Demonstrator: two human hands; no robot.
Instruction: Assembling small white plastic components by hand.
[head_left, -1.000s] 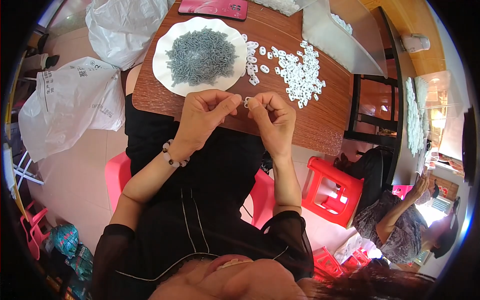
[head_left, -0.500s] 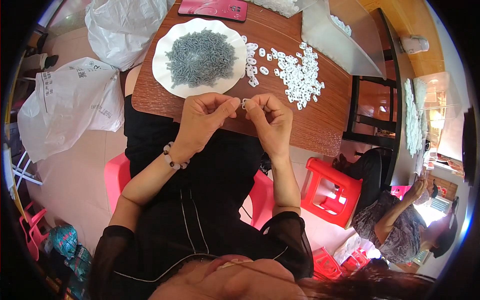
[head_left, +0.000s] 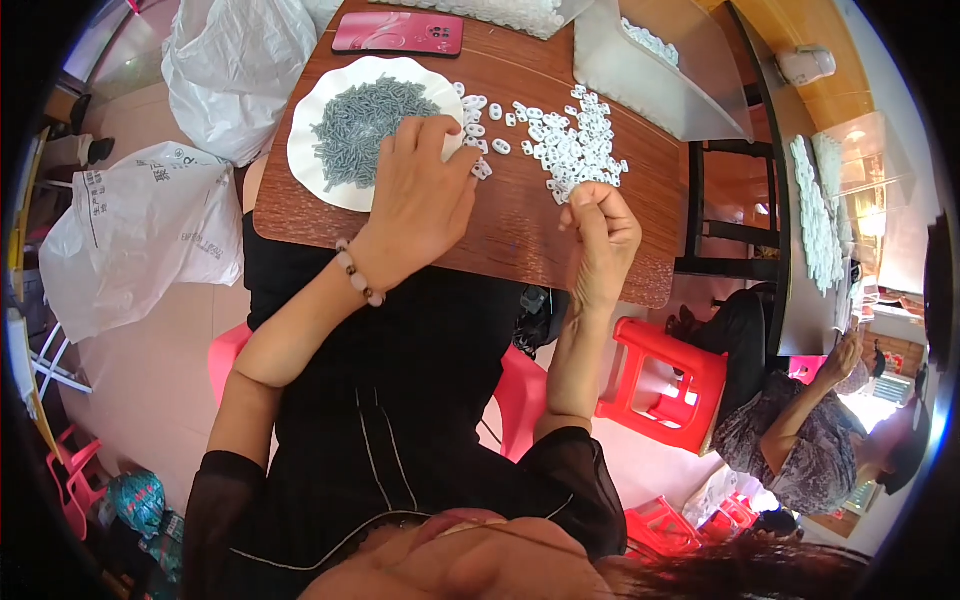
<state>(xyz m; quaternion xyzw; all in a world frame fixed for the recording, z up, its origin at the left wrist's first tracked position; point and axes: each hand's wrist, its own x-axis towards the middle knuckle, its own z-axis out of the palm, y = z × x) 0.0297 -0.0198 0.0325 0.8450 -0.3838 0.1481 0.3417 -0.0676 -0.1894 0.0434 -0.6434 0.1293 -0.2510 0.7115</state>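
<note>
My left hand [head_left: 418, 195], with a beaded bracelet at the wrist, reaches over the right rim of a white scalloped plate [head_left: 303, 150]. Its fingers are bent and apart above small grey plastic pins [head_left: 355, 130] heaped on the plate; the fingertips' contact is partly hidden. My right hand [head_left: 603, 235] is at the near edge of a spread pile of small white two-holed plastic pieces [head_left: 570, 145]. Thumb and forefinger pinch together there on a white piece [head_left: 562, 197]. More white pieces [head_left: 475, 130] lie between the plate and the pile.
A pink phone [head_left: 398, 34] lies on the brown wooden table [head_left: 500, 235] behind the plate. A pale divider [head_left: 640, 90] stands at the back right. White sacks [head_left: 140, 235] rest on the floor at left. Another person sits at right, near a red stool [head_left: 665, 385].
My hands have parted from their meeting point at the table's near edge. The left has moved forward over the plate; the right has gone right to the white pile.
</note>
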